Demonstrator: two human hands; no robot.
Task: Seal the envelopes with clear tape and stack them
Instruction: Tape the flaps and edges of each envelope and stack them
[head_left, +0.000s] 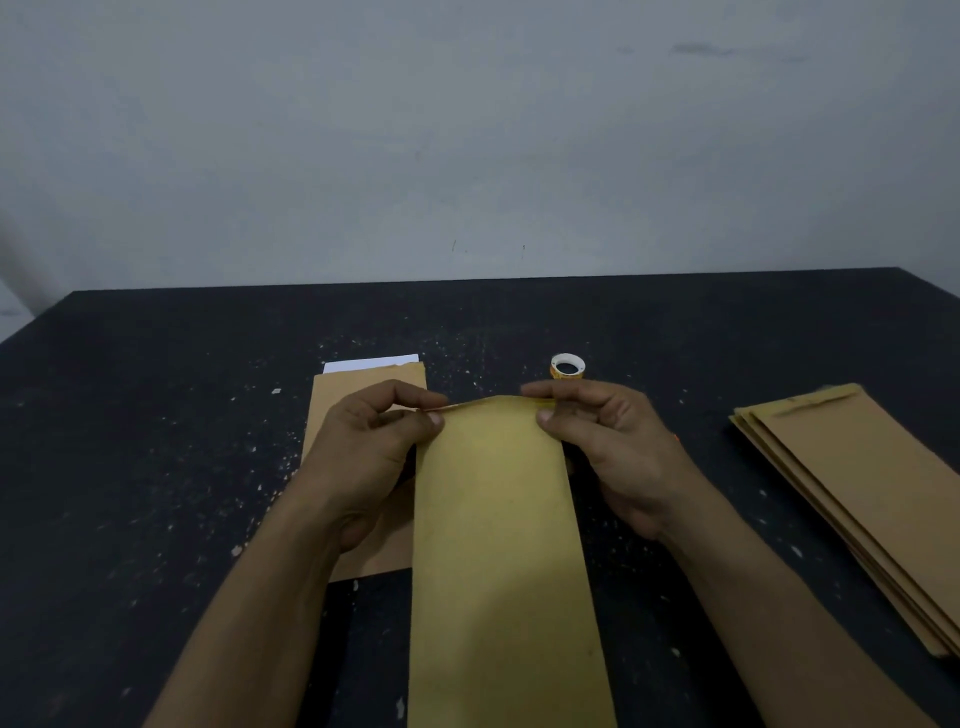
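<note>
A long yellow-brown envelope (498, 545) is held lengthwise in front of me, its far end raised. My left hand (374, 447) pinches the far left corner of that end and my right hand (608, 441) pinches the far right corner. A small roll of clear tape (567, 367) with a white core stands on the table just beyond my right hand. Under my left hand lies another brown envelope (363, 384) with white paper (371, 362) sticking out of its far end.
A stack of several brown envelopes (872, 499) lies on the right of the black speckled table (156, 415). A plain grey wall rises behind the table's far edge.
</note>
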